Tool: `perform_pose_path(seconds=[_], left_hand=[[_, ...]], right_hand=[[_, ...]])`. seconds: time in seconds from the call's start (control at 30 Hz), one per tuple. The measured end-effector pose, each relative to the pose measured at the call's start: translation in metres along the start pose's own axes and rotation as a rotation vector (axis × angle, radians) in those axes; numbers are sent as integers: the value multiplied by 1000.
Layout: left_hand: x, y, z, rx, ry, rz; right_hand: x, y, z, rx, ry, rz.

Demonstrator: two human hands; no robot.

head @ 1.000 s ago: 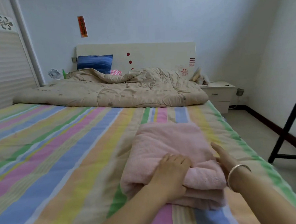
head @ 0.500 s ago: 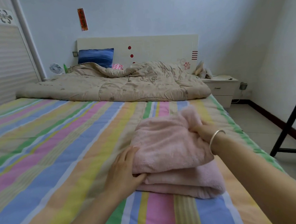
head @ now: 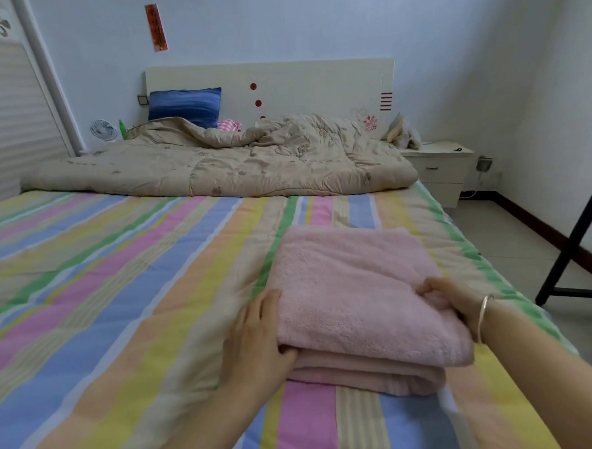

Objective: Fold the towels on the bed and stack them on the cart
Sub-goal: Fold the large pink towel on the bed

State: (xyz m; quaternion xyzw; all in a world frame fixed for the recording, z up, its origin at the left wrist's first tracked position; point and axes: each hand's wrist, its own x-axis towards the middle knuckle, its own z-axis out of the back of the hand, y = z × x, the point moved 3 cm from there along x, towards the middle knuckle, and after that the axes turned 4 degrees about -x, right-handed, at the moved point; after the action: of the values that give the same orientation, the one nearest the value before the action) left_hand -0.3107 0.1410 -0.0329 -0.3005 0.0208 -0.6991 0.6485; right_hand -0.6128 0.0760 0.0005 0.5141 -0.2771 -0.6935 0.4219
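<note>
Folded pink towel (head: 357,300) lying on the striped bed (head: 119,285) near its right side, left hand (head: 256,343) pressing straight fingers against its left edge, right hand (head: 453,302) gripping its right edge, fingers curling into the folds

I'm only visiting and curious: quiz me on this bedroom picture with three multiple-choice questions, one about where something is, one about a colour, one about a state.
1. Where is the blue pillow?
A. Against the headboard
B. On the floor
C. On the nightstand

2. What colour is the towel on the striped sheet?
A. White
B. Green
C. Pink

3. How does that towel lie?
A. Spread flat in one layer
B. Folded in layers
C. Hanging off the bed

Answers:
1 A: it leans on the headboard, behind the beige quilt.
2 C: it is pale pink all over.
3 B: stacked layers show at its near edge.
</note>
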Motion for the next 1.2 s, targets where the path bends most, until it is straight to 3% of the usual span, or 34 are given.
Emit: perform_pose_path(seconds=[0.07, 0.17, 0.3, 0.4, 0.47, 0.6, 0.67, 0.73, 0.9, 1.0, 1.03, 1.1, 1.17, 1.2], left_hand=[[3, -15, 0, 76, -30, -194], [3, -37, -9, 145, 59, -382], [3, -41, -22, 249, 268, -325], [4, -31, -29, 414, 328, -361], [7, -23, -28, 389, 282, -378], [32, -9, 12, 224, -122, -501], [47, 6, 40, 115, -217, -392], [55, 26, 55, 67, -193, -250], [26, 84, 36, 178, 264, 172], [7, 89, 38, -31, 176, 299], [3, 83, 42, -86, 103, 343], [-3, 69, 45, -204, -5, 436], [-13, 53, 47, -367, 9, 542], [-18, 47, 46, -486, 53, 603]], right_hand=[[5, 13, 1, 87, -7, 36], [23, 21, -3, 87, -74, 94], [45, 11, -14, 121, -34, 177], [129, -29, 4, 80, -4, 166], [133, -35, -5, 186, 56, 174], [-3, 14, -37, 330, -23, 223], [-40, 14, -50, 411, -54, 278], [-71, 2, -69, 457, 5, 275], [-105, -58, -94, 45, 313, -58], [-99, -71, -67, -128, 381, -75], [-92, -73, -53, -196, 341, -61], [-70, -75, -24, -376, 73, 36], [-52, -70, 5, -489, -310, 191], [-49, -66, 12, -461, -411, 253]])
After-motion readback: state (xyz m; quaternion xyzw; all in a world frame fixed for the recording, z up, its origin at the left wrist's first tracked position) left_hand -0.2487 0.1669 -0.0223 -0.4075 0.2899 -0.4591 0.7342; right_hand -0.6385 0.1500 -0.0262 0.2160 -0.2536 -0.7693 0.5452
